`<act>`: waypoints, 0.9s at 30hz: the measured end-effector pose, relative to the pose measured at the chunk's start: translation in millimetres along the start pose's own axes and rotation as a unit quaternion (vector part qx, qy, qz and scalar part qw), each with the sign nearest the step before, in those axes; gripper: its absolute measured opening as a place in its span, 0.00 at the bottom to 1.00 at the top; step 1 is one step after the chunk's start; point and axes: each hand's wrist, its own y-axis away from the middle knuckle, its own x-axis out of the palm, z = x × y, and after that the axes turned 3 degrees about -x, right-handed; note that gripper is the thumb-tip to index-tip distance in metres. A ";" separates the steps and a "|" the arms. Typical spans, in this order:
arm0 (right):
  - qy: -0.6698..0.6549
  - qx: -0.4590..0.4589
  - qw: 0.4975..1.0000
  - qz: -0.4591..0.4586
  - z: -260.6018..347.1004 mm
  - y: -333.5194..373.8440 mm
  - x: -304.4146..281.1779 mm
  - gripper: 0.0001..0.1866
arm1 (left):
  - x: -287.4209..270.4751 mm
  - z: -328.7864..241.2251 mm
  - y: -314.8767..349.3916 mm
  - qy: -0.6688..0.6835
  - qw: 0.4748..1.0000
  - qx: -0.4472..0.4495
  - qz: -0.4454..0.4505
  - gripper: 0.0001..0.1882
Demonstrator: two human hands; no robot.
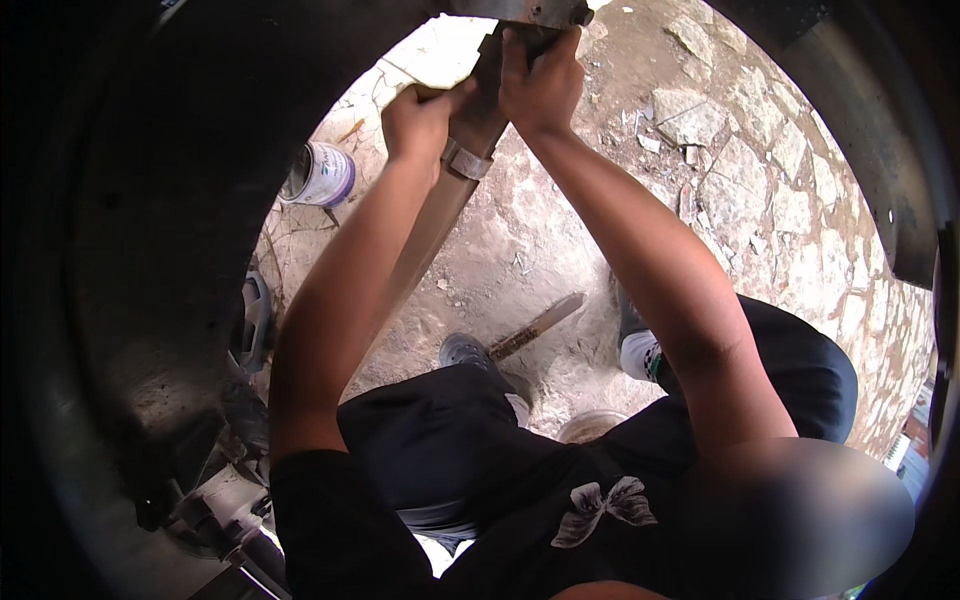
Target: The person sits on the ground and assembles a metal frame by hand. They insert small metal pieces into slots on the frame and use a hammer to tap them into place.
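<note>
A long brown metal tube (pixel 425 240) with a paler collar (pixel 466 160) slants from the lower left up to a dark metal part (pixel 530 10) at the top edge. My left hand (pixel 415 125) is closed on the tube's left side, just above the collar; some of its fingers are hidden behind the tube. Higher up, my right hand (pixel 545 85) grips the tube's dark upper end, with thumb and fingers around it. How the tube meets the metal part above is hard to make out.
Dark curved metal (pixel 150 200) surrounds the view. On the dusty ground lies a wire brush (pixel 535 325), between my feet. A white and purple can (pixel 328 175) stands at left. Flat stones (pixel 735 175) pave the right side. A round container (pixel 590 425) shows near my lap.
</note>
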 end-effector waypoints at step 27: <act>-0.006 -0.030 0.999 -0.025 -5.7 0.9 4.9 0.24 | 2.8 8.9 -4.8 0.018 1.000 0.017 0.010 0.17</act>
